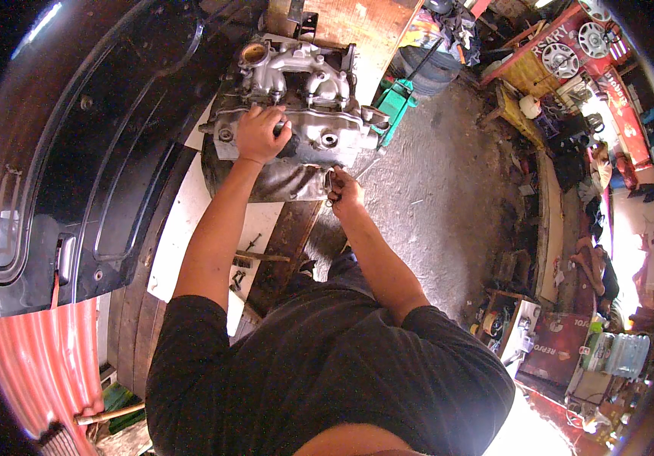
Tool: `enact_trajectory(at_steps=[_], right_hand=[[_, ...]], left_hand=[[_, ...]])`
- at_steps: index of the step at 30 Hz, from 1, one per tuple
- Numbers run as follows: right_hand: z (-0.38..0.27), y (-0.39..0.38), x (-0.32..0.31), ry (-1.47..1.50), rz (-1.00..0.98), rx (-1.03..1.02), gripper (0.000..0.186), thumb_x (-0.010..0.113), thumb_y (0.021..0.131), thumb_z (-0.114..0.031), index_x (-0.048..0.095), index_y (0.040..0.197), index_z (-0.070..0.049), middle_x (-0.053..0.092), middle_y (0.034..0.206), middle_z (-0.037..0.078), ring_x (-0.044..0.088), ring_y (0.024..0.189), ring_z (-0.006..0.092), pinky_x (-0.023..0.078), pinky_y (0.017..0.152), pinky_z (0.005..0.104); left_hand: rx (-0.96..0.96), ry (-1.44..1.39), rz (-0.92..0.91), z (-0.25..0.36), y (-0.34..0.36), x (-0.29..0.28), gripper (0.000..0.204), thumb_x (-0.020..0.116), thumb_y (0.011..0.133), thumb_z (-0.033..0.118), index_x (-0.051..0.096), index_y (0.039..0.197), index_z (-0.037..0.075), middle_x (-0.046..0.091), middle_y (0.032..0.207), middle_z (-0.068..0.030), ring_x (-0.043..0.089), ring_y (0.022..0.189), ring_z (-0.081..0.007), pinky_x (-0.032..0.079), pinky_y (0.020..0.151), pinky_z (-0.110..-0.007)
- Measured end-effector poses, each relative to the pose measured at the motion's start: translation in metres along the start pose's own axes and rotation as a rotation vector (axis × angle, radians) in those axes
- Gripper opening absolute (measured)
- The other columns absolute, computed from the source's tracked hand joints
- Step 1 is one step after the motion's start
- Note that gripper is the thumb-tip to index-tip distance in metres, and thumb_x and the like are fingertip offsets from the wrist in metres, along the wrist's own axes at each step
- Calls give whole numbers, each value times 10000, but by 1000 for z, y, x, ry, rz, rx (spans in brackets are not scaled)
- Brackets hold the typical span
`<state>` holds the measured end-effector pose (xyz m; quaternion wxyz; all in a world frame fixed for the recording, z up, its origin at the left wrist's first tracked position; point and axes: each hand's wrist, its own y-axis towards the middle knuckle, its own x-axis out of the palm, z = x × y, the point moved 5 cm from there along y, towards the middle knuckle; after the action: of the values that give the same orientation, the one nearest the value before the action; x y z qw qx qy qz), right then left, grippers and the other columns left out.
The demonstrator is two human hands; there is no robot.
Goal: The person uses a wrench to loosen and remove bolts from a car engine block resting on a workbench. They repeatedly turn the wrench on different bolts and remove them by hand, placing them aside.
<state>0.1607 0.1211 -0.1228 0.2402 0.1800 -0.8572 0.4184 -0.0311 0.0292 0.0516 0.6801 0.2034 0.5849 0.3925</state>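
Our left hand (pixel 260 135) curls closed around a dark object (pixel 290 144), with the engine (pixel 308 120) beneath it. Our right hand (pixel 346 191) bends its fingers at the engine's near edge; we cannot tell its grip. Beyond it stands a green jack (pixel 394 115).

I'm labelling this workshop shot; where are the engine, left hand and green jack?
Engine (pixel 313 118), head view: its silver cover.
Left hand (pixel 259 135), head view: its back.
Green jack (pixel 395 114), head view: its body.

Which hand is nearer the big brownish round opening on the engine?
The left hand: it is over the engine, just below the round opening, while the right hand is farther away, at the engine's lower right corner.
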Motion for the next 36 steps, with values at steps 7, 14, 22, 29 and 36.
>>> enact_trajectory(at_steps=[7,14,22,29,36], right_hand=[[2,-22,18,141,-82,135,225,528,905,-310,554,842,-95,512,637,6,323,420,94,220,369,232],[2,0,2,-88,91,-90,252,489,924,-324,562,865,-90,518,642,16,314,416,100,221,369,246],[2,-11,10,124,-34,54,135,601,871,-202,581,800,-89,521,641,8,343,427,102,240,367,248],[-7,-4,3,-132,161,-31,170,510,894,-239,556,814,-97,534,646,22,343,421,111,245,367,245],[-1,-7,12,83,36,40,127,563,867,-175,549,779,-84,539,638,24,343,406,106,232,353,236]], left_hand=[[12,49,4,-1,-3,-1,169,610,746,288,614,758,119,676,982,14,569,785,-217,448,691,-372],[-1,33,-3,-2,-2,1,161,614,741,286,619,761,127,677,979,19,569,788,-210,446,698,-363],[-6,17,-8,-2,-2,0,134,615,741,247,612,763,115,675,988,0,577,795,-228,457,725,-364],[19,24,9,-3,-2,1,168,621,741,281,612,766,115,672,982,4,575,800,-220,457,706,-369],[-5,27,-33,-4,-3,3,169,612,748,290,607,773,122,669,989,15,564,810,-215,452,714,-372]])
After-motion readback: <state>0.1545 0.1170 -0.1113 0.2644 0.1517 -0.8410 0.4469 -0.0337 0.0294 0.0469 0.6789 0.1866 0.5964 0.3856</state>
